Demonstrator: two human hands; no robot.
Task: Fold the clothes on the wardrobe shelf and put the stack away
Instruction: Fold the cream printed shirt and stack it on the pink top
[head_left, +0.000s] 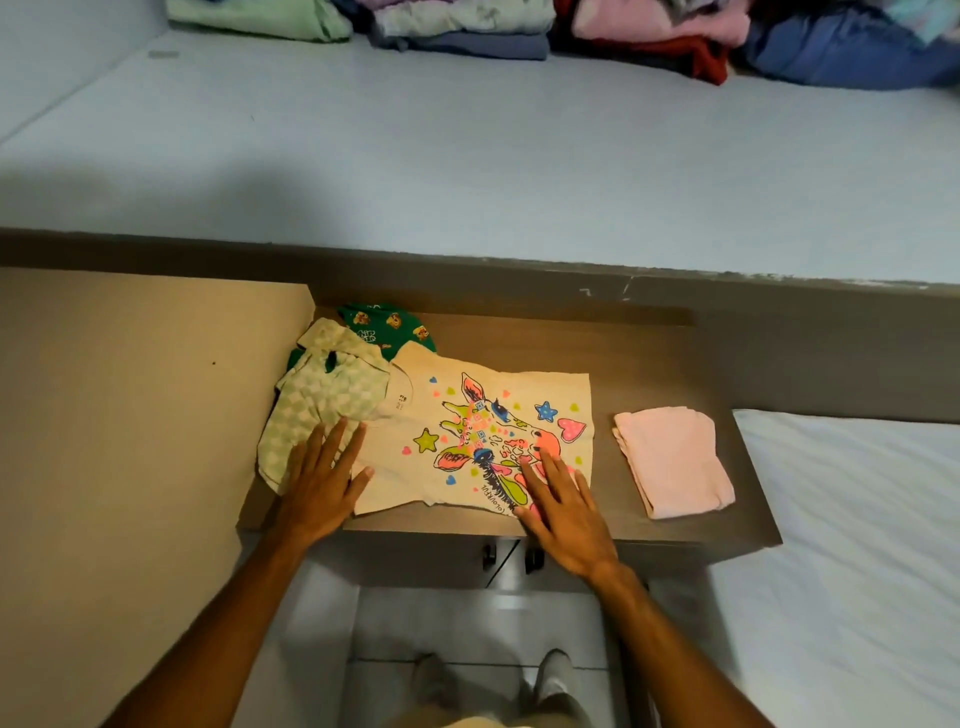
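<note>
Though blurred — giraffe shirt (483, 436) lettering.

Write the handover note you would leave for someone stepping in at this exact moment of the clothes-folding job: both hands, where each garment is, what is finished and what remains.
Left hand: open, flat, palm down on the left edge of the giraffe-print shirt, beside the green checked garment.
Right hand: open, flat on the shirt's lower right part.
The shirt lies spread out, print up, on the brown shelf.
Done: one pink garment lies folded at the right of the shelf.
Left: fold the shirt, then the checked garment and the dark green printed one behind it, both still crumpled; stack everything and put it away.
</note>
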